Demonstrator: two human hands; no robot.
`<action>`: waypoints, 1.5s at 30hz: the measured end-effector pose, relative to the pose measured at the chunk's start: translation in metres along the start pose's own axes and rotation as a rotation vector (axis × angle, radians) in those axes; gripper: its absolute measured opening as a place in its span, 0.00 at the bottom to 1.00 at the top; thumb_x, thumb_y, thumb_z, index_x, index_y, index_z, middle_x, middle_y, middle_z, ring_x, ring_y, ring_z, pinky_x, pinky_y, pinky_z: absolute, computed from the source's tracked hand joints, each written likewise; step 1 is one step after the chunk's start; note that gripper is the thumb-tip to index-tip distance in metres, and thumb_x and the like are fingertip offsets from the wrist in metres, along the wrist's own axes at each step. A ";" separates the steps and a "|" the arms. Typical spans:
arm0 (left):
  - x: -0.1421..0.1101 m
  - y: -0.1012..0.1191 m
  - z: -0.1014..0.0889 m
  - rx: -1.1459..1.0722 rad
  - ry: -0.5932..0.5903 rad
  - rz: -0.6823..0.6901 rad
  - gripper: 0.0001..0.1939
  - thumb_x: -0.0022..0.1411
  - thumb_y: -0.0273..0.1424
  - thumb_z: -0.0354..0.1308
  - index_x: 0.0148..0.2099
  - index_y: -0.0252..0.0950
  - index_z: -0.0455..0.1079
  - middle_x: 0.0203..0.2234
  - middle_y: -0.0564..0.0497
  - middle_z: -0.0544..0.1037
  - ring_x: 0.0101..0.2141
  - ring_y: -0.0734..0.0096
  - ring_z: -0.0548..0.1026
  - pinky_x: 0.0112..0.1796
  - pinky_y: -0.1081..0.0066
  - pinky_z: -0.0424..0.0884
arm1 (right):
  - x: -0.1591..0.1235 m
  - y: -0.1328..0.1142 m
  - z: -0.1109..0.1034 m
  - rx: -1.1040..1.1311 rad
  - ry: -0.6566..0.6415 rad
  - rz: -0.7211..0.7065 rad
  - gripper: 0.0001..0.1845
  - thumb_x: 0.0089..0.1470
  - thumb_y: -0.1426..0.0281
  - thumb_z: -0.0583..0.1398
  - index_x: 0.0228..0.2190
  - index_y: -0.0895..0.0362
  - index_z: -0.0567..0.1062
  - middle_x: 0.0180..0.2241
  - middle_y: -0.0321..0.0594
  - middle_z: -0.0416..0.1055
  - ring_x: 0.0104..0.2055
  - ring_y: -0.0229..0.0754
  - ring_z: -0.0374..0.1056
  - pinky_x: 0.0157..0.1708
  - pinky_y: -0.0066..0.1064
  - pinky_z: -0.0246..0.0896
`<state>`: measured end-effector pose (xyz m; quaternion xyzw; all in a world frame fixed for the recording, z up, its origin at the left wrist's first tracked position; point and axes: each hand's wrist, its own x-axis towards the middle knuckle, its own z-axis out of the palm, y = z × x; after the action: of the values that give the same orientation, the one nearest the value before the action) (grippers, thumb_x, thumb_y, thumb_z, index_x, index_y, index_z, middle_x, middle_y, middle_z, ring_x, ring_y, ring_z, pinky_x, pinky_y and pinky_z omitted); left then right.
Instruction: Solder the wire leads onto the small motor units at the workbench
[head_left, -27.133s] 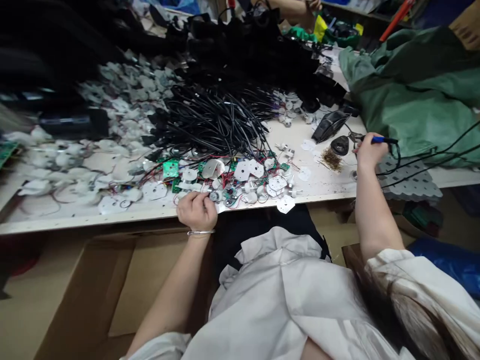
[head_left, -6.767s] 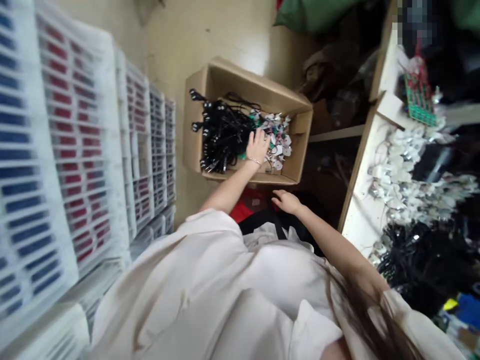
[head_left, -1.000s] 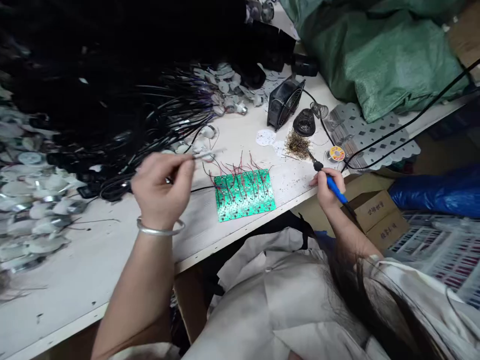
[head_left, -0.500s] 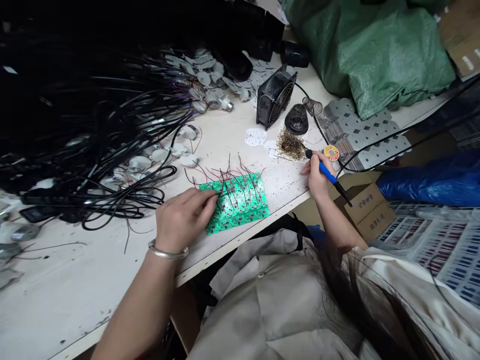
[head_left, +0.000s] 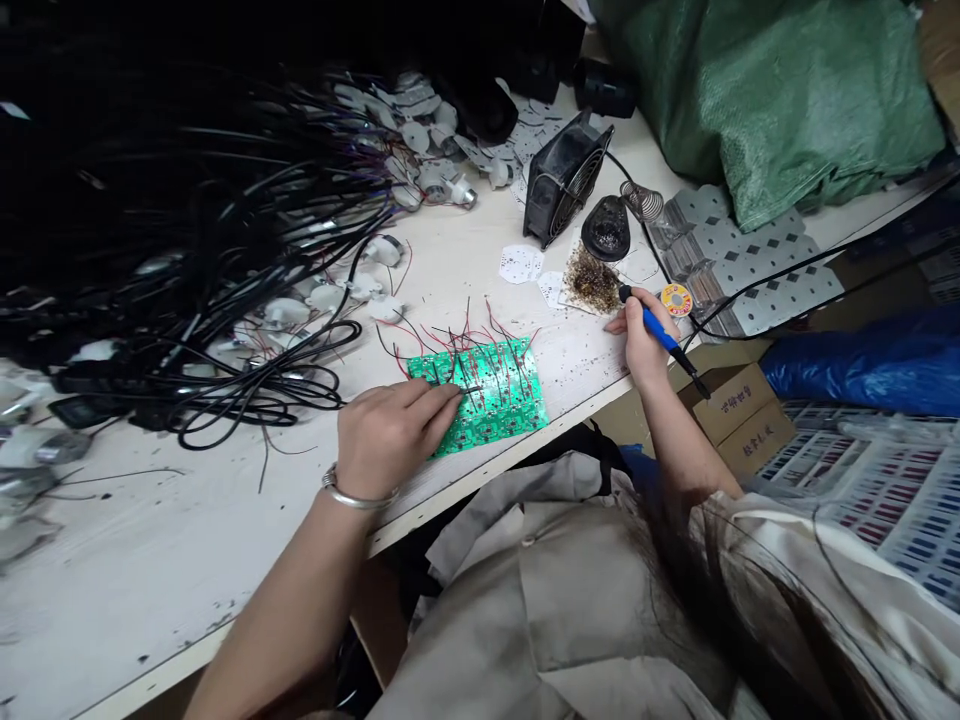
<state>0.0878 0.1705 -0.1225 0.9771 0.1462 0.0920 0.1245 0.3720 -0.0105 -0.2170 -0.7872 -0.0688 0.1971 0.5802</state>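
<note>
A green circuit board panel point(head_left: 491, 425) lies near the table's front edge, with several thin red and black wires point(head_left: 487, 345) standing up from it. Over its left part, my left hand point(head_left: 390, 425) has thumb and forefinger pinched together on a short black wire point(head_left: 471, 388). My right hand point(head_left: 643, 345) grips a blue-handled soldering iron point(head_left: 660, 328) to the right of the panel. The iron's tip points at a heap of brown solder crumbs point(head_left: 591, 282) on a pale pad.
A black fan point(head_left: 566, 180) stands behind the crumbs, beside a dark iron stand point(head_left: 606, 228) with a coil. A solder reel point(head_left: 675, 299) and metal plates point(head_left: 757, 265) lie at right. Black cables point(head_left: 262, 370) and white lamp parts point(head_left: 431, 140) crowd the left; a green sack point(head_left: 817, 110) sits behind.
The view has shifted slightly, so the table things appear farther right. My left hand has moved a little rightward over the panel. The iron stays by the crumbs.
</note>
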 end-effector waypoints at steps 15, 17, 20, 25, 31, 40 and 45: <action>-0.037 0.021 -0.022 -0.305 -0.089 -0.464 0.08 0.66 0.28 0.56 0.34 0.37 0.75 0.26 0.52 0.79 0.29 0.70 0.76 0.32 0.71 0.68 | -0.077 -0.017 0.004 0.114 -0.188 -0.253 0.12 0.67 0.58 0.60 0.47 0.49 0.77 0.31 0.31 0.78 0.27 0.36 0.77 0.31 0.32 0.75; -0.049 0.025 -0.018 -0.353 -0.074 -0.528 0.08 0.65 0.29 0.56 0.33 0.38 0.74 0.26 0.52 0.78 0.29 0.70 0.75 0.33 0.69 0.68 | -0.105 -0.024 0.013 0.013 -0.421 -0.455 0.10 0.67 0.62 0.61 0.48 0.48 0.78 0.36 0.36 0.80 0.36 0.40 0.80 0.41 0.36 0.77; -0.060 0.031 -0.013 -0.354 -0.049 -0.588 0.09 0.65 0.32 0.57 0.32 0.38 0.73 0.27 0.51 0.80 0.30 0.68 0.75 0.35 0.66 0.67 | -0.128 -0.025 0.031 -0.120 -0.568 -0.732 0.11 0.66 0.65 0.62 0.49 0.48 0.79 0.40 0.40 0.79 0.42 0.41 0.77 0.44 0.35 0.75; -0.069 0.035 -0.009 -0.321 -0.009 -0.652 0.09 0.62 0.32 0.59 0.28 0.39 0.70 0.22 0.55 0.77 0.25 0.71 0.72 0.36 0.65 0.63 | -0.118 -0.019 0.043 -0.190 -0.564 -0.796 0.14 0.65 0.67 0.62 0.51 0.44 0.80 0.40 0.37 0.73 0.39 0.38 0.73 0.40 0.31 0.72; -0.072 0.036 -0.003 -0.256 0.093 -0.415 0.09 0.68 0.30 0.61 0.33 0.39 0.73 0.25 0.56 0.80 0.28 0.71 0.76 0.39 0.64 0.63 | -0.098 -0.016 0.042 -0.257 -0.666 -0.608 0.16 0.63 0.56 0.63 0.50 0.44 0.80 0.45 0.40 0.75 0.51 0.48 0.74 0.53 0.43 0.73; -0.065 0.039 -0.008 -0.149 0.297 -0.101 0.07 0.72 0.24 0.59 0.49 0.38 0.73 0.30 0.53 0.81 0.29 0.70 0.73 0.37 0.64 0.66 | -0.127 -0.024 0.060 -0.143 -0.672 -0.932 0.13 0.68 0.58 0.59 0.49 0.43 0.80 0.41 0.38 0.71 0.45 0.43 0.70 0.52 0.42 0.71; -0.068 0.041 -0.011 -0.198 0.255 -0.118 0.05 0.74 0.28 0.56 0.47 0.40 0.73 0.32 0.52 0.82 0.30 0.71 0.75 0.39 0.64 0.70 | -0.146 -0.028 0.077 -0.158 -0.676 -1.007 0.10 0.68 0.62 0.58 0.45 0.45 0.80 0.40 0.38 0.69 0.46 0.43 0.66 0.55 0.42 0.67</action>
<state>0.0318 0.1140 -0.1110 0.9301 0.2083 0.2218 0.2056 0.2118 0.0174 -0.1762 -0.5927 -0.6272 0.1316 0.4879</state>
